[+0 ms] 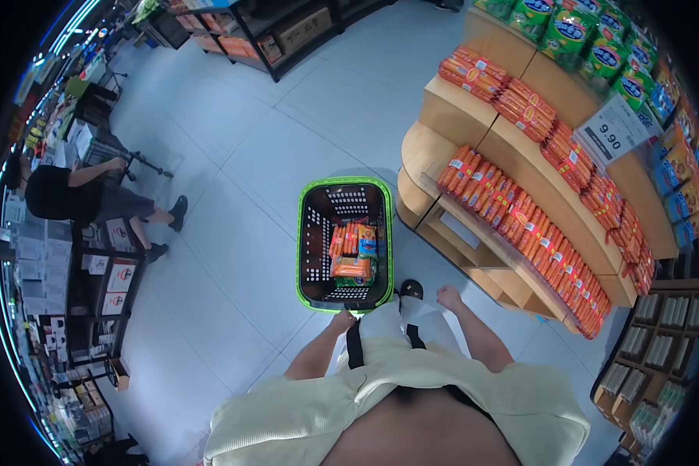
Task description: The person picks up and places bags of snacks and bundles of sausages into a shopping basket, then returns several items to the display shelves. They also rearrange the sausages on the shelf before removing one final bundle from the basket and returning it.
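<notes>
A black shopping basket (312,233) with a bright green rim stands on the floor in front of me. Inside it lie orange sausage packs (349,239), an orange packet (352,268), a blue-and-yellow packet (366,242) and a green packet (356,282), partly covered. My left hand (342,321) is closed at the basket's near edge; its fingers are partly hidden. My right hand (448,297) hangs beside my leg with its fingers curled and nothing visible in them. The wooden display shelf is nearest to it.
To the right, a curved wooden shelf (512,120) carries rows of red-orange sausage packs (524,217), green bags (571,35) and a price sign (613,130) reading 9.90. On the left a person (78,194) in dark clothes stands by black shelving (93,311). Another rack (276,39) stands ahead.
</notes>
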### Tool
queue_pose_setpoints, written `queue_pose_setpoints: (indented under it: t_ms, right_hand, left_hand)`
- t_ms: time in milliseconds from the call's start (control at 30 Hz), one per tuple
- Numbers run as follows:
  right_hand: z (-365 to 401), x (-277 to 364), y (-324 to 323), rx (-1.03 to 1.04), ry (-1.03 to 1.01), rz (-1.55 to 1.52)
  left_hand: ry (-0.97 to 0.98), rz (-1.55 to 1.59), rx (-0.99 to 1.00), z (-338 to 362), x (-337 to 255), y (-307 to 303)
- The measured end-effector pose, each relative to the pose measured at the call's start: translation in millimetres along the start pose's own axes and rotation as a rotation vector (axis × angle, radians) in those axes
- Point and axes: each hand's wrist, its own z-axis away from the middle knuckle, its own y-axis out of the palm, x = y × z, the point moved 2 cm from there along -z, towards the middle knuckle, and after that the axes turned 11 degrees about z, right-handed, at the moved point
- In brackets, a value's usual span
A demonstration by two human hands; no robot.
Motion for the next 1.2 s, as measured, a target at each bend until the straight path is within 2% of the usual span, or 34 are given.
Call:
queue_pose_setpoints:
  t_ms: [67, 167, 200, 233, 300, 367, 433, 467, 533, 600, 633, 667, 767, 833, 867, 933, 1100, 1167, 1200]
  right_hand:
    - [12, -2, -4, -0.031, 0.063, -0.124]
    - [34, -4, 5, -0.057, 0.152, -0.242]
    - [42, -4, 13, 0.020, 0.188, -0.287]
    - [49, -5, 23, 0.099, 0.221, -0.333]
    - [66, -8, 44, 0.082, 0.214, -0.358]
    - [81, -16, 55, 0.076, 0.211, -0.381]
    - [92, -21, 49, 0.044, 0.112, -0.436]
    - [95, -25, 43, 0.026, 0.122, -0.452]
    - [98, -37, 26, -0.060, 0.281, -0.587]
    - [97, -63, 32, -0.154, 0.321, -0.609]
    - [96, -74, 38, -0.225, 0.354, -0.615]
    - [109, -74, 35, -0.202, 0.390, -0.655]
    - [122, -97, 57, -0.157, 0.436, -0.742]
    - [126, -114, 63, -0.209, 0.398, -0.754]
    - [127, -121, 53, -0.223, 0.395, -0.760]
    - [129, -134, 40, -0.080, 0.452, -0.835]
    - [133, -174, 3, -0.160, 0.446, -0.754]
    - [134, -189, -1, -0.160, 0.462, -0.748]
    - [133, -201, 3, -0.123, 0.461, -0.745]
  left_hand:
    - [0.146, -0.097, -0.033, -8, -10, -14]
    - [0.165, -0.104, -0.020, -17, -37, -34]
    - [0.302, -0.168, -0.109, -22, -45, -36]
    - [0.323, -0.186, -0.101, -31, -49, -39]
    - [0.220, -0.064, 0.051, -37, -64, -43]
    - [0.290, -0.086, 0.044, -36, -76, -41]
    - [0.374, -0.192, 0.099, -24, -99, -42]
    - [0.389, -0.210, 0.109, -24, -102, -40]
    - [0.425, -0.298, 0.150, -28, -100, -30]
    - [0.852, -0.679, 0.236, -64, -77, -11]
    - [0.908, -0.722, 0.256, -61, -74, -8]
    - [0.963, -0.764, 0.275, -59, -76, -7]
    - [0.898, -0.878, 0.412, -49, -98, -1]
    - [0.852, -0.944, 0.475, -46, -116, 6]
    - [0.844, -0.969, 0.489, -45, -126, 9]
    - [0.820, -1.014, 0.500, -43, -146, 16]
    - [0.801, -1.054, 0.478, -50, -208, 44]
    - [0.516, -0.586, 0.211, -60, -237, 61]
    - [0.480, -0.491, 0.212, -47, -261, 69]
